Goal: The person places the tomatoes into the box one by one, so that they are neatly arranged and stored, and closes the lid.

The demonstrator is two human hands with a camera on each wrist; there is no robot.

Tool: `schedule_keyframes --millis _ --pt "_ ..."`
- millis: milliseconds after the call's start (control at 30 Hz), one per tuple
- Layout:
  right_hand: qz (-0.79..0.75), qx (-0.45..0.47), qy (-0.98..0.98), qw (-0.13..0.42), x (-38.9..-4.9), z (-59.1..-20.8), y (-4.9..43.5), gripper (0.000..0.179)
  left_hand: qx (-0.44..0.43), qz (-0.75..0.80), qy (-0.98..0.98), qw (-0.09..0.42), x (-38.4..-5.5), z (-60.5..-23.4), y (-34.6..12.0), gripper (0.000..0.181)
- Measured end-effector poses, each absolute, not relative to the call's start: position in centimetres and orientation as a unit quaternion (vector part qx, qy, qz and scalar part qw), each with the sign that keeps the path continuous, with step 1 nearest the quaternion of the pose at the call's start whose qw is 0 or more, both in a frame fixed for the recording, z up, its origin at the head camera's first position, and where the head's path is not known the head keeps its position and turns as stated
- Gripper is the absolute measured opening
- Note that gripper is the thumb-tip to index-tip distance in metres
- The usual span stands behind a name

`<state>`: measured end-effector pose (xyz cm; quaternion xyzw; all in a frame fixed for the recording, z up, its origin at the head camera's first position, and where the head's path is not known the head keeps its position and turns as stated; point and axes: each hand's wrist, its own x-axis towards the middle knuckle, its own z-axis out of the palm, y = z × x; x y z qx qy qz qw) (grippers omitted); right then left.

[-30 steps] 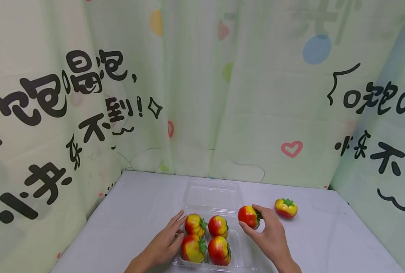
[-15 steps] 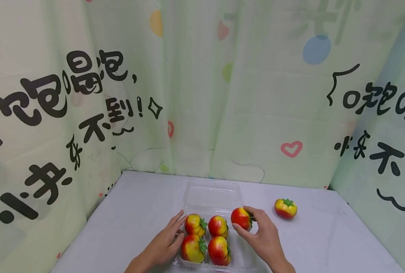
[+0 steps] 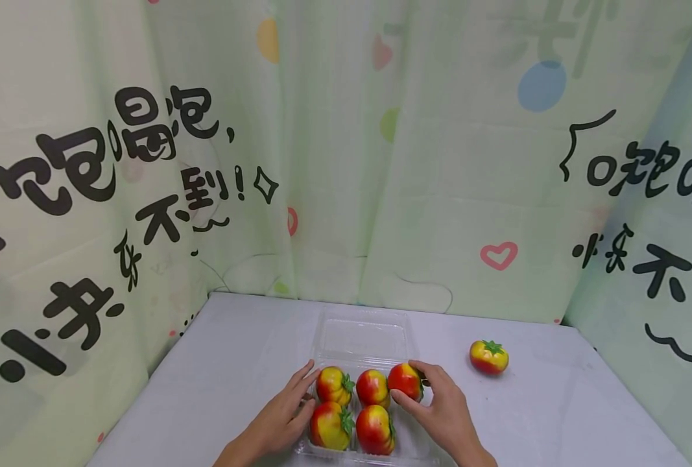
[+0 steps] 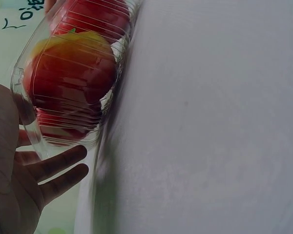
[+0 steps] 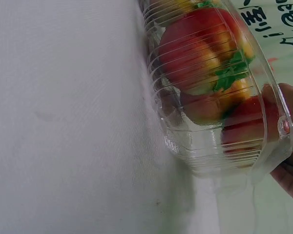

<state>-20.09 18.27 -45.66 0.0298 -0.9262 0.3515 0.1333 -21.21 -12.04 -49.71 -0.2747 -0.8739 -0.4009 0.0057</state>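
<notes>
Curtain (image 3: 334, 162), pale green, with black lettering and coloured shapes, running from nine through twelve to three o'clock; surface (image 3: 556, 408), white, at its foot; box (image 3: 417, 428), clear plastic, toward six o'clock on the surface; lid (image 3: 363, 337), clear, laid open at the box's twelve; left hand (image 3: 281, 418), which I see against the box's nine-o'clock side, grip apart, fingers extended; right hand (image 3: 446, 407), at the box's two o'clock, grip clamped between thumb and fingers on the held fruit (image 3: 402, 384), red and yellow, at the box's one-o'clock corner; whether it touches the bottom I cannot tell; four fruits (image 3: 373, 429), alike, in the box, two by two; loose fruit (image 3: 488, 360), on the surface, at the box's two o'clock.
</notes>
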Motion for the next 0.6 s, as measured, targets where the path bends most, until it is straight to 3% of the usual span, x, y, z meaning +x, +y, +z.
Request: schedule_keyframes --millis 600 --pt "0.309 0.038 -0.944 0.106 -20.4 -46.9 18.2 0.067 -0.273 -0.405 -0.873 0.008 -21.0 -49.5 -12.0 0.055"
